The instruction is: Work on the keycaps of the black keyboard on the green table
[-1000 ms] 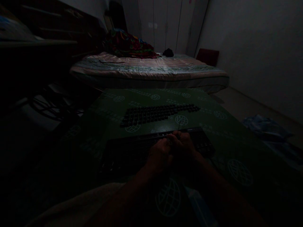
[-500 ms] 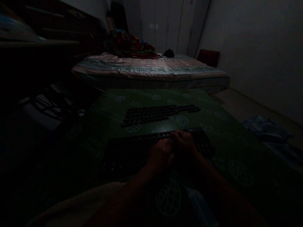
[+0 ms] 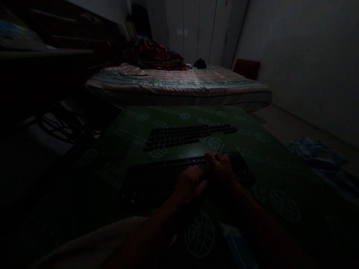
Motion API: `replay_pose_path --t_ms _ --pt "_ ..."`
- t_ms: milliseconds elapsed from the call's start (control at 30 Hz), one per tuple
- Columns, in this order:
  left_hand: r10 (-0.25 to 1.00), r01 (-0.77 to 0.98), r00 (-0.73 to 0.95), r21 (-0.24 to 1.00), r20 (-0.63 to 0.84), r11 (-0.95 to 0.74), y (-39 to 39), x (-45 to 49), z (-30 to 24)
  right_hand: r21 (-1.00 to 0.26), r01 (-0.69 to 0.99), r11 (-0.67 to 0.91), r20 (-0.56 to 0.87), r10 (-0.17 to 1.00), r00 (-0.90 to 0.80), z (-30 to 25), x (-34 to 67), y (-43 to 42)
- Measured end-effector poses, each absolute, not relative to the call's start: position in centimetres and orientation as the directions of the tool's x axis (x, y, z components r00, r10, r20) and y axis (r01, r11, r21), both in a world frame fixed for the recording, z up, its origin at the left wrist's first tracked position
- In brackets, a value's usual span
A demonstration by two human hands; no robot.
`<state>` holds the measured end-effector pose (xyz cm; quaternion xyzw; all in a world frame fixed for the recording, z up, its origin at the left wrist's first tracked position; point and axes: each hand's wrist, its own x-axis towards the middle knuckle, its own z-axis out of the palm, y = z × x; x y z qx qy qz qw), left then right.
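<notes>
A black computer keyboard (image 3: 157,179) lies across the table, with keycaps off over much of it as far as the dark shows. My left hand (image 3: 190,183) is closed low over its middle, fingers curled down; what they hold, if anything, is hidden. Beside it, touching or nearly so, my right hand (image 3: 220,168) is closed around a thin, dark, wire-like tool (image 3: 218,151) whose tip sticks up past the fingers. Behind the keyboard, loose black keycaps (image 3: 176,136) are set out in rows like a keyboard layout.
The green table (image 3: 235,116) bears pale globe prints. A blue-white packet (image 3: 237,243) lies near its front edge, and pale cloth (image 3: 112,235) is at the lower left. Beyond stands a bed (image 3: 179,84) with a red patterned blanket (image 3: 157,54). Bluish cloth (image 3: 316,153) lies on the right. Light is dim.
My right hand has shifted slightly right, and the thin tool has tilted and moved right with it. My left hand stays nearly in place. The keyboard and keycap rows have not moved.
</notes>
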<state>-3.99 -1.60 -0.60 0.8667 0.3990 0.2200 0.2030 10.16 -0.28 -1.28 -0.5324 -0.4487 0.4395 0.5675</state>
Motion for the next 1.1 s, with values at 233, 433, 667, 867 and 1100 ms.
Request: replay_pose_path --t_ms 233,433,667,867,1100 --pt "0.821 0.529 0.516 0.663 0.243 -0.529 -1.6 -4.3 -0.2 -0.994 -0.042 0.102 0.093 0.980 0.177 -1.5 10.1 -0.4" --pt "0.871 0.504 0.393 0.723 0.296 -0.473 -1.6 -4.5 0.1 -0.985 0.033 0.172 0.173 0.930 0.323 -0.8 10.0 -0.5" --pt "0.896 0.476 0.256 0.760 0.363 -0.443 -1.6 -4.9 0.3 -0.972 0.166 0.165 0.225 0.849 0.478 0.0 10.4 -0.6" --pt "0.926 0.434 0.173 0.818 0.336 -0.378 -1.4 -5.6 0.3 -0.868 0.403 0.290 0.394 0.897 0.202 0.0 11.4 -0.6" --pt "0.934 0.325 0.144 0.875 0.328 -0.358 -1.1 -6.1 -0.2 -0.551 0.591 0.589 0.376 0.808 -0.454 1.0 11.2 -0.4"
